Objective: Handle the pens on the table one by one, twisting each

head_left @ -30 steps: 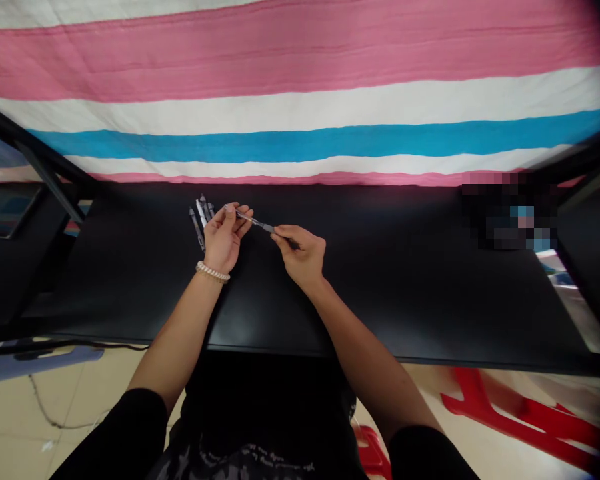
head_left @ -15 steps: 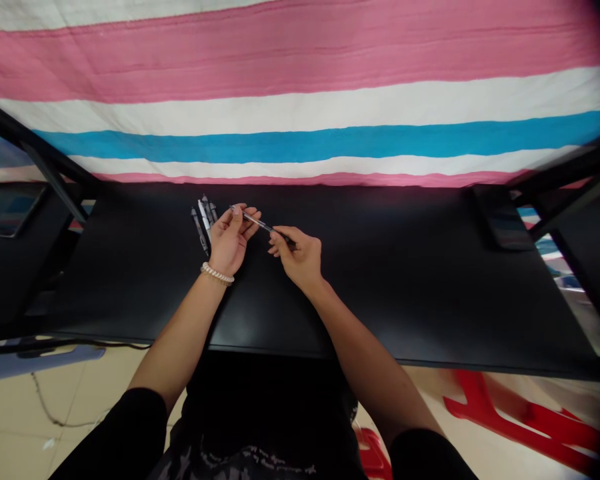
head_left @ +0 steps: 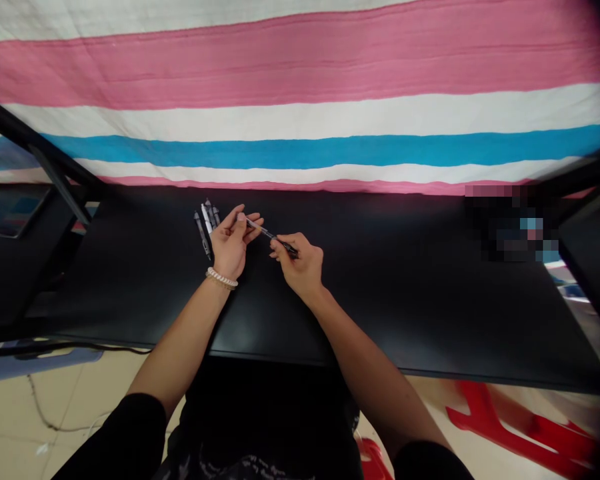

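A slim black pen (head_left: 269, 234) with a metal-looking tip runs between my hands above the black tabletop (head_left: 380, 307). My right hand (head_left: 300, 262) grips its lower end in the fingers and thumb. My left hand (head_left: 231, 244) pinches the upper end with its fingertips, and that end is partly hidden. Just left of my left hand lie several pens (head_left: 205, 225) side by side, black and white, close to my fingers but apart from them. A beaded bracelet (head_left: 221, 279) circles my left wrist.
A pink, white and blue striped cloth (head_left: 300, 120) hangs behind the black table. Dark metal frame bars (head_left: 55, 173) stand at the left. A pixelated object (head_left: 515, 227) sits at the table's far right. A red plastic stool (head_left: 510, 427) stands on the tiled floor below right.
My left hand has moved right along the pen, closing the gap between my hands. The pen's exposed length looks shorter. The view has tilted slightly.
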`<state>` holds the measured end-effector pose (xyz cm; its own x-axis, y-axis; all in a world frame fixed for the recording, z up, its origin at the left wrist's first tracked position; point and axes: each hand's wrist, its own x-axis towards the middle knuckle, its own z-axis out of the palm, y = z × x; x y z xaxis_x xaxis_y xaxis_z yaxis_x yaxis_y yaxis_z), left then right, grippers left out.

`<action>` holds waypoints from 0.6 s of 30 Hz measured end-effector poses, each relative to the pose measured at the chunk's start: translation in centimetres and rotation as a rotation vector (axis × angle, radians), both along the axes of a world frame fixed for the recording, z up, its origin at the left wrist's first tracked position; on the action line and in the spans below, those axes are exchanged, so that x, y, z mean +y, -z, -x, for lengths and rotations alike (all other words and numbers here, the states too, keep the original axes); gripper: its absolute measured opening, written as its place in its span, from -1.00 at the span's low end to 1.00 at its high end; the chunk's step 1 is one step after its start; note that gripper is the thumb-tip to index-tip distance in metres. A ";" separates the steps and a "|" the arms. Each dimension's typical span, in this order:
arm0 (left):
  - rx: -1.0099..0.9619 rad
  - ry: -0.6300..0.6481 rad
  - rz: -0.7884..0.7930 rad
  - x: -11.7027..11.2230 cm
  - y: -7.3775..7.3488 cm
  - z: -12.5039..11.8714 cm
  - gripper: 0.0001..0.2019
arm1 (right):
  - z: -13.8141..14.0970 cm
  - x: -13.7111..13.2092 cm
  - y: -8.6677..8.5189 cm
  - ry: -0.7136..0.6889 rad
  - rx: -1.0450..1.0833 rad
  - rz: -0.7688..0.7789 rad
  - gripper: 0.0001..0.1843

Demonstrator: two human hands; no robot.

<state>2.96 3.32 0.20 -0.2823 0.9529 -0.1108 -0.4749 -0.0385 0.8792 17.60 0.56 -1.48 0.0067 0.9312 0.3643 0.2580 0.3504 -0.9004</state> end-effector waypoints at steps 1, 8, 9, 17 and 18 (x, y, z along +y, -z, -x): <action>-0.005 -0.004 0.002 0.0 0.0 0.0 -0.54 | 0.0 0.0 -0.1 -0.002 -0.012 -0.008 -0.79; -0.027 0.004 0.018 0.0 -0.2 -0.1 -0.39 | -0.2 0.0 -0.5 0.022 -0.046 -0.052 -0.85; -0.026 0.002 0.024 0.0 -0.1 -0.1 -0.41 | -0.3 0.0 -0.5 0.028 -0.056 -0.066 -0.86; -0.018 -0.010 0.040 0.1 0.1 -0.1 -0.48 | -0.2 -0.1 -0.7 0.067 -0.160 -0.160 -0.86; -0.019 -0.011 0.037 0.0 0.0 -0.1 -0.48 | -0.2 -0.1 -0.7 0.065 -0.161 -0.172 -0.86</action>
